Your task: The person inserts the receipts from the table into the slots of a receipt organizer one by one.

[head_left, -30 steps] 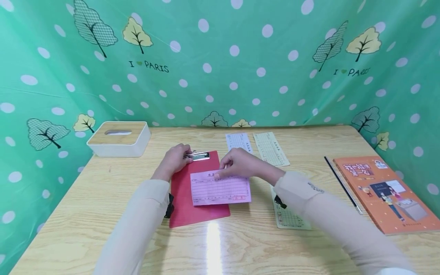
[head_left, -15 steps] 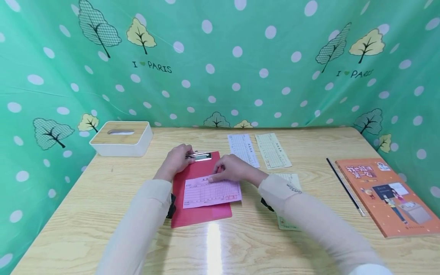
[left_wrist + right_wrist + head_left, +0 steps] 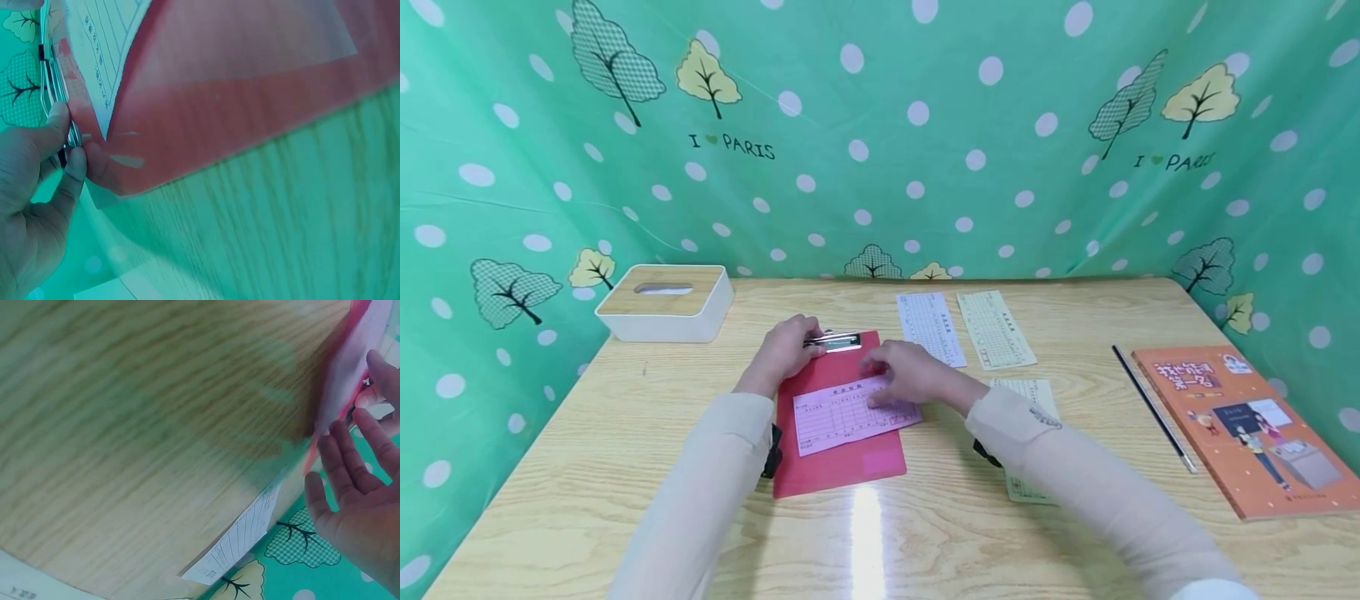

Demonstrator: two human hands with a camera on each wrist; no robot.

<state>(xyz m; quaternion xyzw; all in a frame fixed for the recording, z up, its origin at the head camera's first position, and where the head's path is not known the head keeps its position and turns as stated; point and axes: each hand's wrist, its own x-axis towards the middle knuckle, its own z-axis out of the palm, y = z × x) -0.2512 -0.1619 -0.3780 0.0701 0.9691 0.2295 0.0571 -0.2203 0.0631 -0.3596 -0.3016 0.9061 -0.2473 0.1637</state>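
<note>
A red clipboard lies on the wooden table, its metal clip at the far edge. My left hand pinches the clip between thumb and finger, as the left wrist view also shows. On the board rests a pink receipt slip, slightly tilted, its right end reaching past the board's edge. My right hand is over the slip's upper right part, fingertips at the paper. In the right wrist view the fingers of my right hand are spread and loosely extended; whether they touch the slip is unclear.
Beyond my right hand lie a bluish slip and a pale yellow slip. A greenish slip is partly under my right forearm. A pencil and an orange book are at right, a tissue box at back left.
The pink slip has moved left and down onto the clipboard. My right hand has come left with it, and its fingers have loosened from the paper. My left hand stays at the clip.
</note>
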